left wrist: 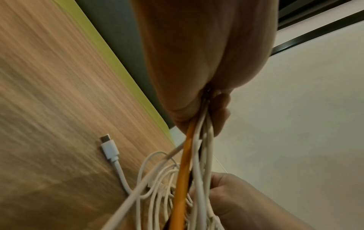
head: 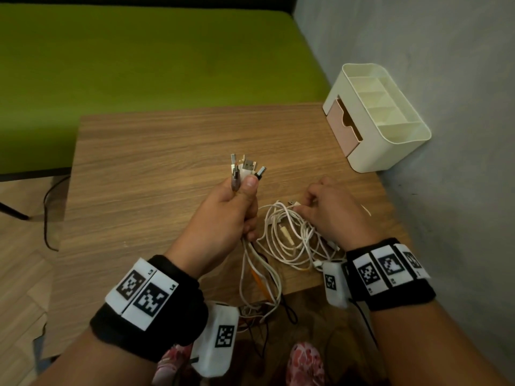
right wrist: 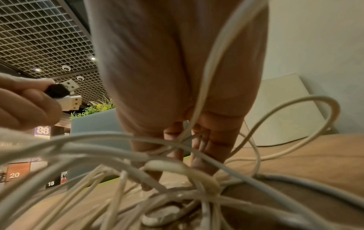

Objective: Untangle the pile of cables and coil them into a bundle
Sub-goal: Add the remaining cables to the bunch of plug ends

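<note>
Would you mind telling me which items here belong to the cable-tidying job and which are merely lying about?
Job: cable ends held in left hand; tangled white cables under right hand; orange cable.
Lying about: desk organiser; green couch.

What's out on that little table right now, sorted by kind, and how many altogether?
Hands: 2, the left hand gripping a bunch of plug ends, the right hand holding a strand of the cable tangle.
Cable tangle: 1, single cables too knotted to count.
Desk organiser: 1.
Total: 4.
</note>
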### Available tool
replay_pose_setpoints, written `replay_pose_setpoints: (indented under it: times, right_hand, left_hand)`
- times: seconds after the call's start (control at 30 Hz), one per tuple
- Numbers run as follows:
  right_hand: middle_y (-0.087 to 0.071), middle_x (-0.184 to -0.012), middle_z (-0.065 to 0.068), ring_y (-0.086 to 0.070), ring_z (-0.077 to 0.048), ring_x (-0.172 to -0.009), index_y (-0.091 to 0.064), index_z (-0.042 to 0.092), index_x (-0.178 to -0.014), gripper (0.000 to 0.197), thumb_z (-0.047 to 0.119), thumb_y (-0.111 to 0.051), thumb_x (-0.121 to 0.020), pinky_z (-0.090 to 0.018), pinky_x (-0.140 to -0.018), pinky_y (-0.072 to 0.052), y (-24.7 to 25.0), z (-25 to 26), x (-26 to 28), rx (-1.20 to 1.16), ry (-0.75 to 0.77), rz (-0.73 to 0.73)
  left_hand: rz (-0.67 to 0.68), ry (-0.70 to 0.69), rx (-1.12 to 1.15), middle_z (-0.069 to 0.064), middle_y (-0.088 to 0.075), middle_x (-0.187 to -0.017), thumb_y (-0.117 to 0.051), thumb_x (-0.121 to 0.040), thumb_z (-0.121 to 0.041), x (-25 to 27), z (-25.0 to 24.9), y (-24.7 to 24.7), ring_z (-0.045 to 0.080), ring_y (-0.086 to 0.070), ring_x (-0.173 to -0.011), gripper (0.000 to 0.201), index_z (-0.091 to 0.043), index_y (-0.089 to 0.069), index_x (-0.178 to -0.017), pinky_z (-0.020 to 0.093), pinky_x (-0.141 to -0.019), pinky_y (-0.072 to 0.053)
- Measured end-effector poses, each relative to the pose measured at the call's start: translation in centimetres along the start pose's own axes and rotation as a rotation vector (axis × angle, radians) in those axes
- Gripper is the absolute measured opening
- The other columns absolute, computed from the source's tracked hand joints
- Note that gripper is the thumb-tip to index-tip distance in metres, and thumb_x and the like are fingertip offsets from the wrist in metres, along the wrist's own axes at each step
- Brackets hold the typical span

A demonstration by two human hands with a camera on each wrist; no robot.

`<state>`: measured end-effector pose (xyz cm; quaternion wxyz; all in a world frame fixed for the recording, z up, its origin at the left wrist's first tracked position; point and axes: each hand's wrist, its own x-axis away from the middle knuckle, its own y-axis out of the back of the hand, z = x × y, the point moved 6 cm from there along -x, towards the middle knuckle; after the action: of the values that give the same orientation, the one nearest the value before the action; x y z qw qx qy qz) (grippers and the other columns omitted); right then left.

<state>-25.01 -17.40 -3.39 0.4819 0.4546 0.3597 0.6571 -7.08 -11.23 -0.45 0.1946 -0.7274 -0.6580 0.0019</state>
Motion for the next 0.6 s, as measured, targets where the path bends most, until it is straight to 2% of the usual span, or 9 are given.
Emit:
replay_pose_setpoints:
  times: [0.07,0.13,0.2,0.27,0.37,0.43,0.5,0.6]
  right_hand:
    - [-0.050,-0.111,0.005,-0.053,-0.016,-0.102,-0.066,0.022,-0.096,0.021,0.038,-0.074,-0.084,-0.037,-0.089,-0.049,-0.2,-0.1,-0.1,-0.016,-0.020,0.016]
    - [-0.050,-0.119,0.003,-0.053,-0.018,-0.109,-0.068,0.021,-0.110,0.029,0.034,-0.075,-0.085,-0.035,-0.094,-0.047,-0.4,-0.1,-0.1,-0.029,-0.042,0.042]
    - [-0.049,-0.124,0.002,-0.052,-0.019,-0.113,-0.068,0.020,-0.115,0.031,0.029,-0.075,-0.086,-0.030,-0.092,-0.043,-0.5,-0.1,-0.1,-0.030,-0.066,0.051]
    - [-0.049,-0.122,0.001,-0.052,-0.018,-0.109,-0.069,0.020,-0.107,0.022,0.026,-0.074,-0.086,-0.027,-0.085,-0.040,-0.4,-0.2,-0.1,-0.045,-0.080,0.042]
    - [-0.050,-0.114,0.004,-0.052,-0.015,-0.104,-0.067,0.022,-0.094,0.012,0.023,-0.075,-0.086,-0.028,-0.082,-0.039,-0.5,-0.3,0.0,-0.123,-0.080,0.044]
    - [-0.053,-0.106,0.010,-0.056,-0.013,-0.099,-0.063,0.026,-0.091,0.014,0.024,-0.075,-0.085,-0.029,-0.079,-0.042,-0.1,-0.3,0.2,-0.208,-0.078,0.048]
    - [-0.058,-0.094,0.012,-0.060,-0.010,-0.086,-0.060,0.029,-0.091,0.016,0.025,-0.074,-0.086,-0.029,-0.070,-0.047,0.6,-0.2,0.6,-0.338,-0.084,0.037]
    - [-0.064,-0.089,0.006,-0.062,-0.011,-0.079,-0.057,0.031,-0.089,0.016,0.023,-0.071,-0.088,-0.026,-0.062,-0.046,2.0,0.5,0.9,-0.529,-0.040,-0.049]
  left_hand:
    - [-0.001,0.000,0.001,-0.006,-0.034,-0.056,-0.037,-0.104,-0.027,0.0,0.0,0.0,0.009,-0.032,-0.047,0.028,-0.015,-0.036,-0.079,0.024,-0.046,-0.037]
    - [0.001,-0.002,-0.003,-0.006,-0.034,-0.056,-0.037,-0.104,-0.027,0.1,-0.1,0.0,0.009,-0.032,-0.047,0.028,-0.015,-0.037,-0.079,0.024,-0.046,-0.037]
    - [0.002,-0.002,-0.016,-0.005,-0.034,-0.057,-0.037,-0.104,-0.028,0.1,-0.1,0.0,0.010,-0.032,-0.047,0.028,-0.015,-0.037,-0.079,0.024,-0.047,-0.037]
    - [0.008,-0.010,-0.025,-0.006,-0.034,-0.057,-0.038,-0.104,-0.029,0.1,-0.1,0.1,0.010,-0.033,-0.048,0.028,-0.015,-0.037,-0.079,0.024,-0.047,-0.038]
    - [0.008,-0.017,-0.040,-0.006,-0.034,-0.056,-0.038,-0.104,-0.029,0.2,-0.2,0.2,0.010,-0.033,-0.048,0.029,-0.015,-0.037,-0.078,0.025,-0.047,-0.039]
    - [0.009,-0.018,-0.047,-0.006,-0.035,-0.056,-0.039,-0.104,-0.030,0.2,-0.2,0.2,0.010,-0.033,-0.049,0.030,-0.016,-0.038,-0.078,0.025,-0.048,-0.039]
    - [0.006,-0.019,-0.054,-0.007,-0.036,-0.056,-0.038,-0.104,-0.029,0.2,-0.3,0.2,0.010,-0.034,-0.049,0.030,-0.015,-0.038,-0.078,0.025,-0.048,-0.039]
    - [0.003,-0.032,-0.069,-0.007,-0.036,-0.056,-0.038,-0.104,-0.029,0.2,-0.4,0.1,0.010,-0.034,-0.048,0.030,-0.015,-0.038,-0.077,0.026,-0.048,-0.038]
